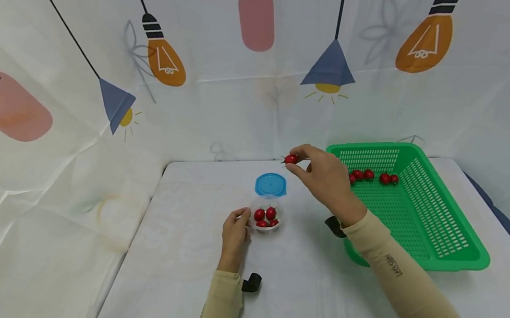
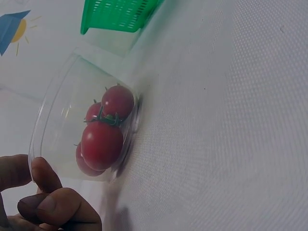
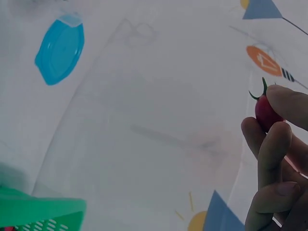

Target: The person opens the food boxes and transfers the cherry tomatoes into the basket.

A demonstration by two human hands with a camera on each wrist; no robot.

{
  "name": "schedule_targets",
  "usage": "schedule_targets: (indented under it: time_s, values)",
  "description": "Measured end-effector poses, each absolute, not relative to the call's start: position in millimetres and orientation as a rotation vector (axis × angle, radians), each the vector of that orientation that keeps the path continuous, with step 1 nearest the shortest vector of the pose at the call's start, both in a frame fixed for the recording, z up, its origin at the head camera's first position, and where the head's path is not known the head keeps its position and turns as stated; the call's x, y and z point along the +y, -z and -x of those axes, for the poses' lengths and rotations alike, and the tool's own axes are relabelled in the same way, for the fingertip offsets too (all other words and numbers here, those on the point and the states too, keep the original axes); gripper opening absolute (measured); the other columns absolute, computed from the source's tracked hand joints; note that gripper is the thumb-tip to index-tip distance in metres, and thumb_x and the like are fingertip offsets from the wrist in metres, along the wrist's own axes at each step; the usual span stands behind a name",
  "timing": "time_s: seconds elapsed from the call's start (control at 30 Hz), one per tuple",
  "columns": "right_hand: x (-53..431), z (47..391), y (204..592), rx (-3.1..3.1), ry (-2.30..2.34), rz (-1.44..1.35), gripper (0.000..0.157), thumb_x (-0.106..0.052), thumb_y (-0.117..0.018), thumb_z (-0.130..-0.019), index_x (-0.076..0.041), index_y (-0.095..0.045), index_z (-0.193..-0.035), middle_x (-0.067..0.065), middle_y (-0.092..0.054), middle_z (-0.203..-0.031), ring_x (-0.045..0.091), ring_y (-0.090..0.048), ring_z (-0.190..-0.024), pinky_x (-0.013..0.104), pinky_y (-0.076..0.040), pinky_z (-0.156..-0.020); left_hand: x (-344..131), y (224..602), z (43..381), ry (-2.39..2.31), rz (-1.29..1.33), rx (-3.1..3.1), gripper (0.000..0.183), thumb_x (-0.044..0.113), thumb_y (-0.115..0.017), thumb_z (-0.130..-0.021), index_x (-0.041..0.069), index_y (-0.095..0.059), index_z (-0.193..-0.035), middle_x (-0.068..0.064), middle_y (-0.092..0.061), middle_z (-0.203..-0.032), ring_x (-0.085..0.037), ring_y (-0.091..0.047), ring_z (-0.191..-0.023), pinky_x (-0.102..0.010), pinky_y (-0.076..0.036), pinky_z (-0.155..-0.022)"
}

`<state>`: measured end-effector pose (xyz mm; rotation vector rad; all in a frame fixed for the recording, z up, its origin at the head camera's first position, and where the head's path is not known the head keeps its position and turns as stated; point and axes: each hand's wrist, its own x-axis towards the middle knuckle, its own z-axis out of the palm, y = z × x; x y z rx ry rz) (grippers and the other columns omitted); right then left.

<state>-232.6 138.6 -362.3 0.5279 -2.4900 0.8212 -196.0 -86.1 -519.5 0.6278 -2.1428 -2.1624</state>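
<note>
The right hand [image 1: 323, 180] pinches a small, glossy red tomato with a green stalk [image 1: 290, 159] between thumb and fingertips, holding it in the air near the far left corner of a green, slotted plastic basket [image 1: 386, 210]. The left hand [image 1: 234, 235] grips the rim of a clear, round plastic cup [image 2: 62, 120] between thumb and fingers. The cup stands on a white cloth-covered table [image 1: 178, 250], and four red tomatoes [image 1: 271, 213] lie at its bottom. Just beyond the cup, a flat, blue plastic lid [image 1: 271, 185] rests on the cloth. More loose red tomatoes [image 1: 368, 175] lie along the far side of the basket; the right hand and forearm may hide others, so I cannot count them fully. Beige fabric sleeves [image 1: 385, 263] cover both forearms. Behind the table hangs a pale backdrop [image 1: 243, 100] printed with lamps and bulbs.
</note>
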Motion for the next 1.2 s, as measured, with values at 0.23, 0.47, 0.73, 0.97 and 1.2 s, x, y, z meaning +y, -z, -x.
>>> schedule_targets:
  time_s: [0.23, 0.47, 0.73, 0.97, 1.2]
  values:
    - [159, 237, 358, -2.487, -0.827, -0.480, 0.036, -0.039, -0.076, -0.091, -0.017, -0.070, -0.119, -0.002, -0.075, -0.102, 0.011, -0.056, -0.061, 0.032, -0.041, -0.044, -86, 521, 197, 2.178, -0.638, -2.139, 0.037, 0.038, -0.064, -0.100, 0.011, -0.065, -0.126, -0.009, -0.062, -0.092, -0.014, -0.045, -0.061, -0.025, -0.040, -0.057]
    - [185, 239, 358, -2.514, -0.849, -0.443, 0.037, -0.041, -0.074, -0.092, -0.018, -0.070, -0.120, -0.002, -0.074, -0.098, 0.011, -0.054, -0.057, 0.033, -0.038, -0.041, -86, 519, 195, 2.175, -0.638, -2.144, 0.037, 0.038, -0.064, -0.099, 0.011, -0.065, -0.126, -0.008, -0.062, -0.092, -0.015, -0.045, -0.061, -0.025, -0.040, -0.057]
    - [216, 243, 364, -2.552, -0.835, -0.397, 0.032, -0.038, -0.074, -0.093, -0.018, -0.068, -0.118, -0.001, -0.073, -0.097, 0.012, -0.057, -0.057, 0.035, -0.037, -0.040, -87, 519, 194, 2.171, -0.624, -2.137, 0.039, 0.037, -0.064, -0.100, 0.009, -0.065, -0.126, -0.010, -0.062, -0.093, -0.014, -0.045, -0.062, -0.025, -0.040, -0.058]
    - [243, 251, 371, -2.617, -0.796, -0.290, 0.033, -0.041, -0.072, -0.094, -0.018, -0.066, -0.118, 0.002, -0.074, -0.104, 0.014, -0.061, -0.064, 0.037, -0.039, -0.043, -86, 518, 193, 2.174, -0.620, -2.134, 0.039, 0.037, -0.063, -0.100, 0.009, -0.064, -0.127, -0.011, -0.062, -0.094, -0.015, -0.046, -0.064, -0.024, -0.041, -0.059]
    - [266, 260, 381, -2.663, -0.743, -0.233, 0.039, -0.044, -0.069, -0.096, -0.014, -0.065, -0.120, 0.009, -0.073, -0.109, 0.022, -0.065, -0.076, 0.037, -0.040, -0.046, -86, 519, 195, 2.179, -0.628, -2.128, 0.039, 0.037, -0.064, -0.100, 0.008, -0.065, -0.126, -0.009, -0.062, -0.091, -0.014, -0.044, -0.061, -0.025, -0.039, -0.057]
